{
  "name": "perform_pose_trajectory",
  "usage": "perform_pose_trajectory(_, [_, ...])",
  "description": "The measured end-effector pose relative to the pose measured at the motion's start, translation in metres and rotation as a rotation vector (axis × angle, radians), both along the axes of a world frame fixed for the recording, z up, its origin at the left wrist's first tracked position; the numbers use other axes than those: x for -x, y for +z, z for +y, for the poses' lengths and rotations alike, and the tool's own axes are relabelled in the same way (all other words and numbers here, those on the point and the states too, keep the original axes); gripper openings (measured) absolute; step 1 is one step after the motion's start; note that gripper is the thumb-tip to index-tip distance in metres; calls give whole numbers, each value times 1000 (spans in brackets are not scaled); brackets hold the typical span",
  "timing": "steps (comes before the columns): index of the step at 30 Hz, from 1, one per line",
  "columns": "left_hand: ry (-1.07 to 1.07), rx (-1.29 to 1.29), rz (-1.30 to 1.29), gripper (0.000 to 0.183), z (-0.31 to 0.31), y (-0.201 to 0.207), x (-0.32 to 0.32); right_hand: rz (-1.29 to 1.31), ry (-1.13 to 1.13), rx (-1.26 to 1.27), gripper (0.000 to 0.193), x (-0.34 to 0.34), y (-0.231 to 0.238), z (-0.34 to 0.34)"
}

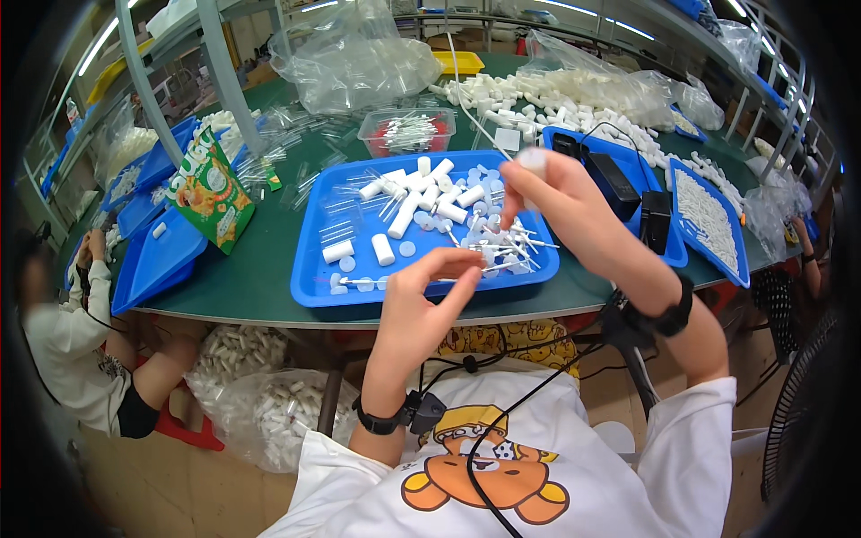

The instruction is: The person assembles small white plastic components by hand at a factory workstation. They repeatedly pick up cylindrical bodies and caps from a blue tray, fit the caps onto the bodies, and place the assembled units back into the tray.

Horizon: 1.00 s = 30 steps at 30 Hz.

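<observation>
Right hand is up above the tray's back right corner, thumb and fingertips pinching a small white piece. It's blurred; looks like one of the stubby cylinders seen near its end, but I wouldn't swear to it. Left hand is low over the front middle of the blue tray, fingers curled, thumb near the index fingertip. Can't tell if anything is pinched there; the fingers cover the gap.

In the tray: white cylinders bunched toward the back, some lying by the front left; clear discs scattered through the middle; white sticks heaped at the right, right beside the left fingertips; thin clear tubes at the left side. Clear tub of more sticks sits just behind the tray.

Handling notes, my judgement: pinch the white piece by its sides, lightly, so the end face stays visible and the wall doesn't dent. Bring the hands together over bare tray, so a drop lands inside. Lift sticks singly by the shaft; the heap probably tangles. Keep the wrist cables off the loose discs.
</observation>
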State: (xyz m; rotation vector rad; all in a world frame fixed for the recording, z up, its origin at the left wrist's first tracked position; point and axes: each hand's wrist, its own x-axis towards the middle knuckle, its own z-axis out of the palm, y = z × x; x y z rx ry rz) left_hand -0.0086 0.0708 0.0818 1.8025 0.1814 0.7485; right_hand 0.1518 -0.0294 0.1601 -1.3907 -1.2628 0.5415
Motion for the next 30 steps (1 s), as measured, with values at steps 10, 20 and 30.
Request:
perform_pose_trajectory(10, [71,-263,16,14,-9,0,-6,-702,136,218,33,-27,-18,159])
perform_pose_trajectory(20, [75,-144,44,10,-10,5,-9,-1011,60,221,35,-40,-70,256])
perform_pose_trajectory(30, [59,270,-163,34,6,-5,-1,-735,113,-142,25,4,26,75])
